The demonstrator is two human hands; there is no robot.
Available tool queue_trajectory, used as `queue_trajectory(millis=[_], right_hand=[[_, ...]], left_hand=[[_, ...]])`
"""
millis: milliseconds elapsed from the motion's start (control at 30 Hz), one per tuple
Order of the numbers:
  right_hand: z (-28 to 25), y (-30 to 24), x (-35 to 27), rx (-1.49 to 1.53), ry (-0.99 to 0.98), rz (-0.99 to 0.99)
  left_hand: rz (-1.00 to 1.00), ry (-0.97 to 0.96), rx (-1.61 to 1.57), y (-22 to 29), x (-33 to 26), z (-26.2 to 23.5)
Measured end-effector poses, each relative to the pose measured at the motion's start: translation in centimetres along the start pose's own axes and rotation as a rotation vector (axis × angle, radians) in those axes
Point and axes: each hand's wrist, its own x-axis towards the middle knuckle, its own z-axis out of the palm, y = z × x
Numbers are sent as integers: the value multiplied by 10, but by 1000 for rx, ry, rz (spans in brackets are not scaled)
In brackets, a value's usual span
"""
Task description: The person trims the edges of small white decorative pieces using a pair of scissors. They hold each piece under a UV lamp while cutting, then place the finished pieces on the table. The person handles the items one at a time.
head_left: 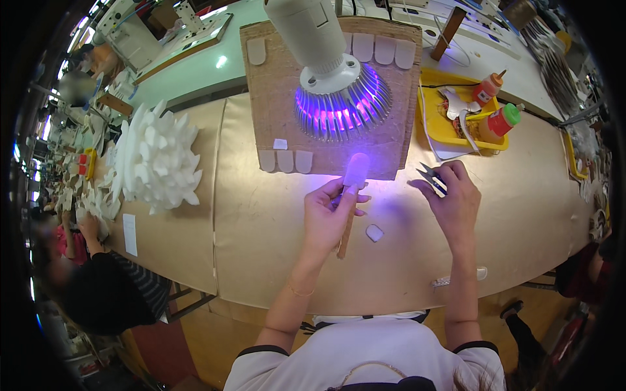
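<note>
A: Where's the pale rounded piece (356, 171)?
B: At the centre of the frame, lit violet, over the lower edge of the brown board (277, 107). The left hand (331, 212) has thumb and fingers clamped on its lower end; a brown stick (345, 242) shows below.
A: And the right hand (456, 199)?
B: Right of centre, fingers closed around dark snips (433, 179), blades apart.
A: How would you handle this well?
B: I'd pinch low, leaving the face open to the lamp (342, 104) at upper centre, and angle the blades away from the left fingers.
</note>
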Motion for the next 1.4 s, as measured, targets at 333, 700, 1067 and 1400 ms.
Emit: queue_trajectory(millis=[333,700,1067,1400], right_hand=[[48,-28,-16,778,-22,-64],[44,-8,-11,1182,-92,617],[58,-11,-23,563,111,165],[2,53,-58,196,-82,82]], left_hand=[[0,-174,-84,-5,-11,15],[57,-68,-95,-14,-19,11],[-39,-57,-209,-14,-37,-2],[377,482,928,-45,-87,-75]])
